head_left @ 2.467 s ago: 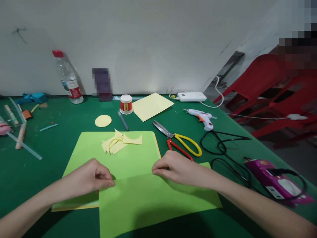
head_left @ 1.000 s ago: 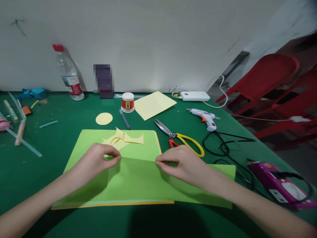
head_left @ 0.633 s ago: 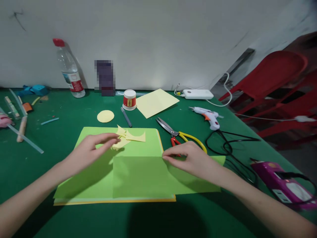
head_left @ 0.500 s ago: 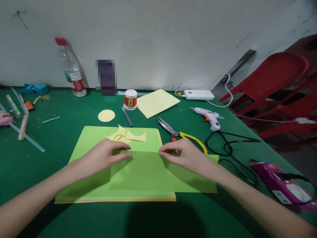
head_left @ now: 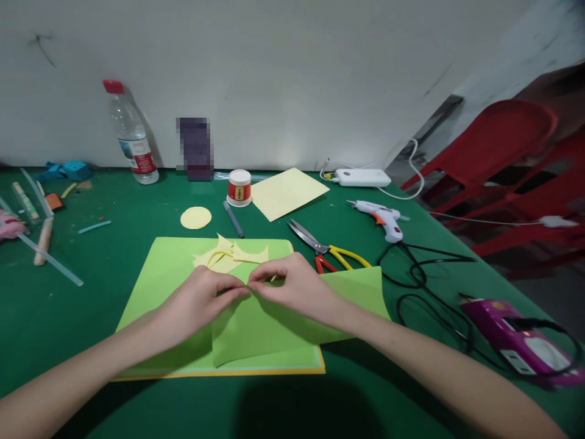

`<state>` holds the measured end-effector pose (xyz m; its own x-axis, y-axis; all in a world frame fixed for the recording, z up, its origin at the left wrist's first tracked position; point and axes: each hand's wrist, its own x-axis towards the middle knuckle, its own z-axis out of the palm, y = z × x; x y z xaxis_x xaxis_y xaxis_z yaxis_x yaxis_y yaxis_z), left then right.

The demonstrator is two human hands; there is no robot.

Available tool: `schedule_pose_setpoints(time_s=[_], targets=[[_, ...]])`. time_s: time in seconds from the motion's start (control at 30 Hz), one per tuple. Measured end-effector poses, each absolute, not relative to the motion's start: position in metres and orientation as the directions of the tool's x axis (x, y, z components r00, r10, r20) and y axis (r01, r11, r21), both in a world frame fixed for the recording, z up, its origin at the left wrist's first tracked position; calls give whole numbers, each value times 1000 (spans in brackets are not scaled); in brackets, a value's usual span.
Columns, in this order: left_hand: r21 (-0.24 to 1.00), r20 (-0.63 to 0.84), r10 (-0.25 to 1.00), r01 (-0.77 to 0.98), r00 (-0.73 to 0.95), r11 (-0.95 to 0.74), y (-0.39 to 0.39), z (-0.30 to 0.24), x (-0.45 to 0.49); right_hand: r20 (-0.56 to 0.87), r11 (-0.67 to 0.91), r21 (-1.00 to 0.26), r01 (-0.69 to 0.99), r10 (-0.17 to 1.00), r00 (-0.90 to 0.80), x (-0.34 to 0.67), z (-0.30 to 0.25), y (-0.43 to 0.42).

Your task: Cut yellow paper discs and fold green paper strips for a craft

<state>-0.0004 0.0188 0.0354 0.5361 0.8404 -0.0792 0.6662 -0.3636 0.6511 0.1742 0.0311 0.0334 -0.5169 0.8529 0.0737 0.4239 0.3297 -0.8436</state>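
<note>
Both hands pinch the far edge of a loose light-green sheet of paper (head_left: 265,332), close together near its left part. My left hand (head_left: 208,292) is closed on that edge, and my right hand (head_left: 290,280) grips it just to the right. The sheet is slightly raised and bent, its right part reaching past a stack of green paper (head_left: 159,268) with an orange sheet at the bottom. Yellow paper scraps (head_left: 223,253) lie on the stack beyond my fingers. Scissors (head_left: 315,241) with red and yellow handles rest behind my right hand, the loose sheet close by their handles.
Farther back are a yellow paper circle (head_left: 196,217), a marker (head_left: 234,219), a red-and-white paper cup (head_left: 239,188) and a yellow sheet (head_left: 292,192). A glue gun (head_left: 381,216) with its black cable lies right, near a purple device (head_left: 521,335). A bottle (head_left: 134,146) stands back left.
My right hand has moved left, close to my left hand, and now pinches the sheet's edge. My left hand has closed on it. The sheet has lifted and curled.
</note>
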Motion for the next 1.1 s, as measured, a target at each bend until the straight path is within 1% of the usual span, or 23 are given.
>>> schedule_pose_setpoints(time_s=[0.17,0.3,0.47,0.6,0.67,0.73,0.83,0.97,1.1], targets=[[632,-60,844,675,533,-381,16,47,-7,59,297,-840,454,881,-469,180,36,35],[631,-92,880,711,465,-310,17,55,-21,45,277,-816,508,906,-421,202,33,45],[642,-119,910,730,397,-235,19,58,-49,27,257,-755,603,931,-363,237,29,56],[604,-157,915,769,372,-209,23,57,-68,7,254,-720,646,933,-360,253,32,55],[547,-174,910,805,376,-228,25,57,-70,-2,266,-713,649,925,-380,253,35,53],[460,-169,912,848,373,-262,26,58,-66,-4,286,-705,649,913,-407,248,38,49],[351,-108,916,877,386,-328,24,58,-46,6,331,-704,629,888,-461,235,43,45],[314,-41,848,812,528,-491,24,53,-11,28,350,-758,551,861,-508,216,49,41],[316,-32,808,773,589,-551,29,44,9,72,375,-778,505,851,-521,202,47,40]])
